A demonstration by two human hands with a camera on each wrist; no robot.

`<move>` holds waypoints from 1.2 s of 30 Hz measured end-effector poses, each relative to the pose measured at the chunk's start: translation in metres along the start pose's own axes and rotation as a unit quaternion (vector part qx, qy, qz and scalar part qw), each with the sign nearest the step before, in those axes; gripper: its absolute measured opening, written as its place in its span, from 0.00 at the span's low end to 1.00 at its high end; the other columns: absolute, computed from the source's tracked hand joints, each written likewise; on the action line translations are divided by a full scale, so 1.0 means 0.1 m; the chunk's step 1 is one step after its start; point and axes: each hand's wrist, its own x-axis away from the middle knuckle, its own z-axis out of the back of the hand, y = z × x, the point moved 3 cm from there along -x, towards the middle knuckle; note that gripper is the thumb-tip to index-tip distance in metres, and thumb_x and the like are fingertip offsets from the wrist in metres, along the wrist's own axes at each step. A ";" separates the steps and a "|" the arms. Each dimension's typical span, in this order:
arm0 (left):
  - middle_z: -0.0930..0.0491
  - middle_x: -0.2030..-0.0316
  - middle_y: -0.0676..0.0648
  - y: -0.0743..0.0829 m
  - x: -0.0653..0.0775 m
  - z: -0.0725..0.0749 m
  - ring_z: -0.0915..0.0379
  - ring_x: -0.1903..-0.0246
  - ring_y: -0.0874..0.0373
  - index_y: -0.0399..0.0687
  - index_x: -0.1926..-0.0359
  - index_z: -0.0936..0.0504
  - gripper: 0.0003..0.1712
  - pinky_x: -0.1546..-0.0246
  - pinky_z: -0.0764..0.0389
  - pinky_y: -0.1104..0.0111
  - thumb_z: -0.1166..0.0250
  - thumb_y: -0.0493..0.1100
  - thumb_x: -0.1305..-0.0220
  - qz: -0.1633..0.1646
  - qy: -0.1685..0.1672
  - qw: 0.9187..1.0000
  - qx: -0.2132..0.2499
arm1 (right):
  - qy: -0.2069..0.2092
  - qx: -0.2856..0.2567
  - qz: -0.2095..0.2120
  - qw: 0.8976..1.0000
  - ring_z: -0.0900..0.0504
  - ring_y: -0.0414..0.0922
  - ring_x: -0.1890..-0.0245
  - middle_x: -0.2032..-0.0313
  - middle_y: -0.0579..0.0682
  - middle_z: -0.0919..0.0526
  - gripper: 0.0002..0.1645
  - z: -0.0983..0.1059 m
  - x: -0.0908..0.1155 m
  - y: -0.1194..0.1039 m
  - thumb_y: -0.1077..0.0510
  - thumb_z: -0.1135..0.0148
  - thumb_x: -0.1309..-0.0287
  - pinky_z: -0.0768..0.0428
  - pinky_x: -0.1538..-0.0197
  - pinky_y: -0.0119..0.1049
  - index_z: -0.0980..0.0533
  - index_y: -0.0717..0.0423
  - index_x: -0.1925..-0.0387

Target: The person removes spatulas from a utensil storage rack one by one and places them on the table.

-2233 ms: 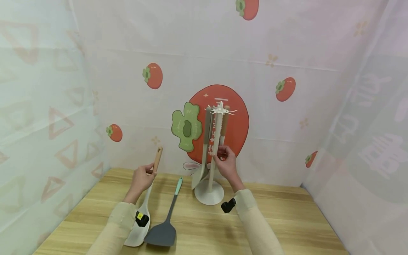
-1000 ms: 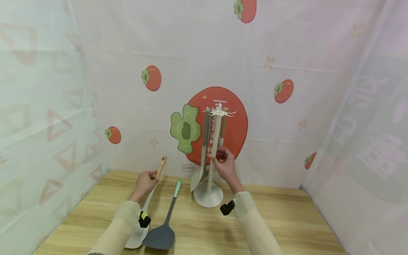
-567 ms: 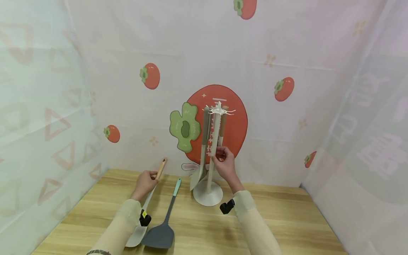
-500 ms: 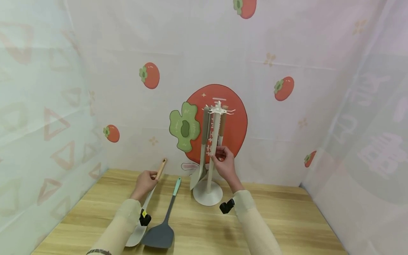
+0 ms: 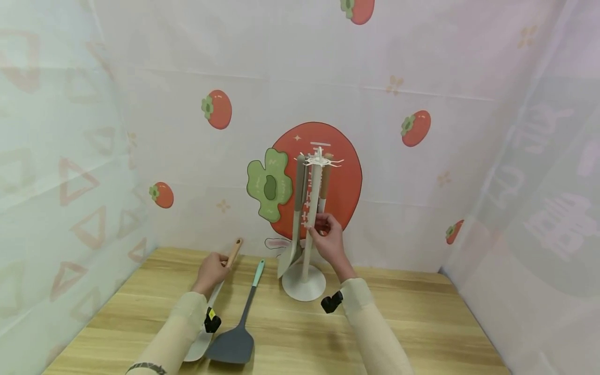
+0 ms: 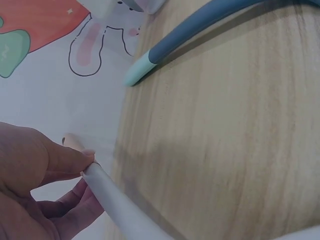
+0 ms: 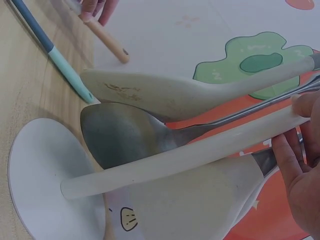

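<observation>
On the left, my left hand [image 5: 212, 272] pinches a white spatula [image 5: 200, 346] where its wooden handle meets the white shaft. The handle tilts up towards the back wall, and my forearm hides part of the shaft. In the left wrist view, thumb and fingers close around that joint. My right hand [image 5: 329, 240] grips the upright post [image 5: 313, 208] of a white utensil rack about halfway up. Several utensils hang behind the post, among them a grey-handled turner [image 5: 298, 195], a metal turner [image 7: 125, 132] and a brown-handled one [image 5: 325, 182].
A dark grey turner [image 5: 233, 345] with a mint handle lies on the wooden table [image 5: 412, 323], between the white spatula and the rack's round base [image 5: 303, 290]. A patterned curtain [image 5: 394, 208] stands directly behind the table; more sheets hang on both sides.
The white spatula's handle has tilted lower, and my left hand has come down with it. My right hand keeps its grip on the rack's post. The view has shifted slightly.
</observation>
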 end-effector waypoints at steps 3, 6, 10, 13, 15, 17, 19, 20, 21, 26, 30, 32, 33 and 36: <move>0.16 0.58 0.28 -0.04 0.00 -0.01 0.18 0.66 0.43 0.21 0.45 0.20 0.22 0.67 0.15 0.55 0.34 0.30 0.39 0.008 0.004 1.000 -0.009 | -0.001 0.000 0.000 1.000 0.20 0.59 0.58 0.55 0.69 0.20 0.17 0.00 0.00 -0.01 0.72 0.35 0.39 0.18 0.50 0.54 0.25 0.73 0.49; 0.16 0.58 0.28 -0.05 0.00 -0.02 0.18 0.64 0.41 0.22 0.46 0.19 0.22 0.64 0.15 0.53 0.33 0.30 0.40 0.012 0.004 1.000 -0.011 | 0.001 0.002 0.001 1.000 0.20 0.56 0.59 0.56 0.69 0.20 0.16 0.00 0.00 0.00 0.72 0.34 0.39 0.17 0.52 0.51 0.24 0.73 0.50; 0.16 0.59 0.28 -0.04 0.01 -0.02 0.18 0.63 0.40 0.21 0.47 0.19 0.21 0.63 0.14 0.53 0.33 0.29 0.41 0.012 0.000 1.000 -0.006 | 0.002 0.001 0.005 1.000 0.20 0.57 0.60 0.57 0.69 0.20 0.16 0.00 0.00 0.00 0.72 0.34 0.40 0.18 0.53 0.50 0.24 0.73 0.50; 0.16 0.59 0.28 -0.04 0.01 -0.03 0.18 0.63 0.40 0.20 0.48 0.19 0.20 0.63 0.14 0.54 0.33 0.29 0.42 0.009 -0.002 1.000 -0.005 | 0.000 0.000 0.006 1.000 0.20 0.59 0.59 0.56 0.69 0.20 0.16 0.00 0.00 0.00 0.72 0.34 0.39 0.18 0.52 0.51 0.24 0.73 0.50; 0.16 0.59 0.27 -0.04 0.00 -0.04 0.18 0.63 0.39 0.19 0.49 0.19 0.20 0.64 0.14 0.54 0.34 0.28 0.43 0.008 -0.004 1.000 -0.006 | -0.001 0.001 0.006 1.000 0.20 0.59 0.59 0.56 0.70 0.19 0.16 0.00 0.00 0.01 0.72 0.34 0.39 0.18 0.51 0.52 0.24 0.74 0.50; 0.16 0.59 0.27 -0.04 0.00 -0.05 0.18 0.63 0.39 0.19 0.49 0.19 0.20 0.64 0.14 0.55 0.34 0.28 0.43 0.008 -0.006 1.000 -0.006 | -0.002 0.002 0.007 1.000 0.20 0.60 0.58 0.56 0.69 0.19 0.16 0.00 0.00 0.01 0.72 0.34 0.39 0.18 0.51 0.52 0.24 0.74 0.50; 0.16 0.59 0.27 -0.04 0.00 -0.05 0.18 0.63 0.39 0.19 0.50 0.19 0.20 0.64 0.14 0.55 0.34 0.27 0.44 0.008 -0.008 1.000 -0.008 | -0.001 0.003 0.008 1.000 0.19 0.60 0.58 0.56 0.69 0.19 0.16 0.00 0.00 0.00 0.72 0.34 0.39 0.17 0.51 0.52 0.24 0.73 0.50; 0.16 0.59 0.27 -0.03 0.00 -0.05 0.18 0.63 0.39 0.19 0.50 0.19 0.21 0.64 0.14 0.55 0.34 0.27 0.45 0.010 -0.009 1.000 -0.007 | 0.000 0.003 0.009 1.000 0.19 0.61 0.58 0.55 0.69 0.19 0.16 0.00 0.00 0.00 0.72 0.34 0.39 0.17 0.51 0.51 0.24 0.73 0.50; 0.16 0.59 0.27 -0.02 0.00 -0.05 0.18 0.63 0.40 0.19 0.50 0.19 0.21 0.64 0.14 0.55 0.34 0.27 0.45 0.011 -0.010 1.000 -0.006 | 0.001 0.003 0.010 1.000 0.19 0.61 0.58 0.55 0.69 0.19 0.16 0.00 0.00 0.00 0.72 0.34 0.39 0.17 0.51 0.51 0.24 0.73 0.51; 0.16 0.60 0.27 -0.01 -0.01 -0.04 0.18 0.65 0.41 0.20 0.51 0.18 0.21 0.65 0.14 0.55 0.33 0.27 0.48 0.009 -0.012 1.000 -0.013 | 0.002 0.001 0.011 1.000 0.19 0.61 0.58 0.55 0.69 0.19 0.16 0.01 0.00 0.00 0.72 0.34 0.39 0.17 0.51 0.50 0.24 0.74 0.51; 0.15 0.61 0.28 -0.02 -0.03 -0.05 0.19 0.65 0.41 0.21 0.53 0.16 0.20 0.65 0.14 0.55 0.31 0.28 0.48 0.006 -0.011 1.000 -0.021 | 0.003 -0.001 0.011 1.000 0.19 0.61 0.58 0.55 0.69 0.19 0.16 0.01 -0.01 0.00 0.72 0.34 0.40 0.17 0.51 0.50 0.24 0.74 0.51; 0.16 0.60 0.28 -0.04 -0.03 -0.06 0.18 0.64 0.40 0.22 0.54 0.15 0.18 0.64 0.14 0.54 0.30 0.29 0.47 0.004 -0.013 1.000 -0.023 | 0.004 -0.001 0.011 1.000 0.19 0.62 0.58 0.55 0.69 0.19 0.16 0.01 0.00 0.00 0.72 0.34 0.40 0.17 0.51 0.51 0.24 0.74 0.51; 0.16 0.60 0.28 -0.04 -0.03 -0.06 0.18 0.63 0.39 0.22 0.54 0.15 0.18 0.63 0.14 0.53 0.30 0.29 0.47 0.005 -0.013 1.000 -0.023 | 0.003 -0.002 0.010 1.000 0.20 0.62 0.58 0.56 0.69 0.19 0.16 0.01 0.00 0.00 0.72 0.33 0.40 0.17 0.51 0.51 0.24 0.74 0.51; 0.16 0.57 0.26 -0.06 -0.01 -0.08 0.18 0.61 0.36 0.22 0.55 0.15 0.17 0.62 0.13 0.51 0.29 0.29 0.47 0.003 -0.021 0.999 -0.029 | 0.000 -0.003 0.011 1.000 0.20 0.63 0.58 0.56 0.70 0.20 0.16 0.00 0.00 0.00 0.72 0.33 0.40 0.18 0.51 0.53 0.24 0.74 0.51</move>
